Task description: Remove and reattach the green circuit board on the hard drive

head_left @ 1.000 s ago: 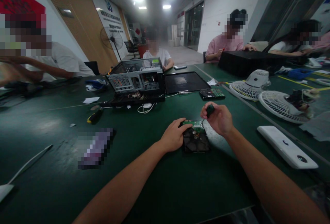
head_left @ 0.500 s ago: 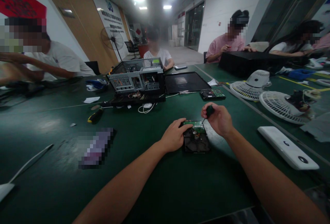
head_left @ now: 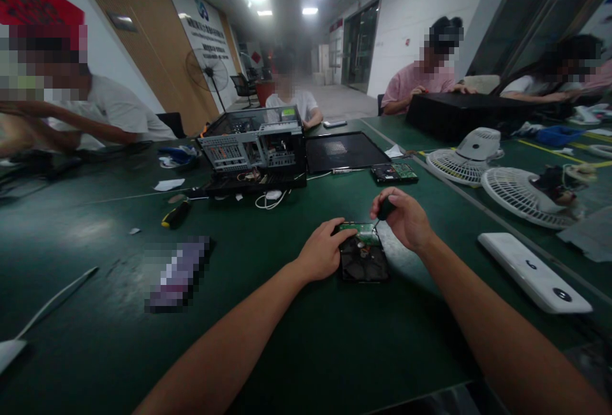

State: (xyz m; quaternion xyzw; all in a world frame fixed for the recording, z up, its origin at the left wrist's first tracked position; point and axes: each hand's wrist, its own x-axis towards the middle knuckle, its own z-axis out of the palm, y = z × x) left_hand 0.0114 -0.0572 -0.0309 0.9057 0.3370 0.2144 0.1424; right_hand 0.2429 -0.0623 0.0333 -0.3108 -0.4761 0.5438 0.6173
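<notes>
A hard drive [head_left: 364, 266] with a green circuit board along its far side lies flat on the green table. My left hand [head_left: 324, 250] grips its left edge, the thumb stretched over the board. In my right hand [head_left: 404, 218] is a screwdriver [head_left: 386, 206] with a dark handle, pinched between thumb and fingers. Its thin shaft slants down to the far right corner of the drive; whether the tip sits in a screw is too small to tell. Beyond my right hand lies a second hard drive [head_left: 394, 173], board side up.
An opened computer case [head_left: 253, 150] stands at the back, with a black panel [head_left: 347, 151] beside it. To the right are white fan parts [head_left: 461, 157] and a white oblong device [head_left: 533, 273]. A yellow-black tool [head_left: 176, 214] lies left. Several people sit around the table.
The screwdriver handle has tipped slightly left and down, and my right fingers have shifted with it. My left hand and the hard drive stay in place.
</notes>
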